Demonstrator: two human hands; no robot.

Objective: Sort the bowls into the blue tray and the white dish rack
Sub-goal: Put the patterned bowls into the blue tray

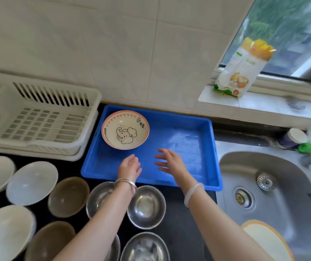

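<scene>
1. Bowls first: one patterned bowl [125, 129] with an elephant drawing sits in the far-left corner of the blue tray [188, 147], and the white dish rack [37, 117] to its left holds nothing at all.
2. Both hands hover over the tray's near half, empty. The left hand [130, 166] is loosely curled just short of the patterned bowl, and the right hand [169, 162] has its fingers spread flat.
3. My read: one placement is done and the sorting has barely begun.
4. Next up, a reach back to the waiting crowd on the dark counter: white bowls [31, 182], brown bowls [68, 196] and steel bowls [146, 206]. Each kind needs matching to tray or rack.
5. Hard to see: the left forearm covers part of one steel bowl, the frame's bottom and left edges cut several bowls off, and motion blur softens the whole near row.
</scene>
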